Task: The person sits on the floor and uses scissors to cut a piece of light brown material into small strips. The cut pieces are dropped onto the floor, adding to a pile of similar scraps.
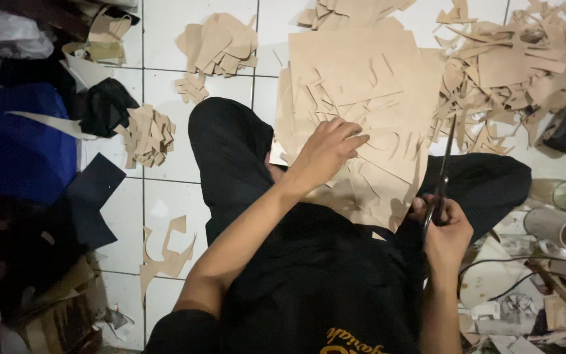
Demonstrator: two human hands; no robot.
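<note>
Several cut shapes already lay around the person, so the cutting looked well along, judging by the waste; uncut stock remained in the middle of the frame. Nearest the camera, lower right, the right hand (pixel 445 231) was closed through the handles of the scissors (pixel 441 180), fingers curled tight, dark blades pointing up the frame along the right edge of the sheets. Centre frame, the left hand (pixel 325 152) lay fingers half spread, pressing flat on the stack of tan sheets (pixel 361 72), not pinching anything. The stack rested over the person's crossed legs in black trousers (pixel 230 151) and ran onto the white tiled floor (pixel 165 26). The sheets looked thin, stiff, matte, like card or pressed board, with curved slots already cut out of the top ones. Lower left, one curly cutout (pixel 165 252) lay alone on the tile. Left of centre, a small pile of squarish pieces (pixel 147 134). Upper left of centre, another pile of larger flat pieces (pixel 221 42). Upper right, a big heap of narrow jagged offcuts (pixel 512 72). Far right edge, a cardboard tube (pixel 561 229), cylindrical, hollow end showing. Left edge, blue fabric (pixel 24 141), soft and crumpled.
</note>
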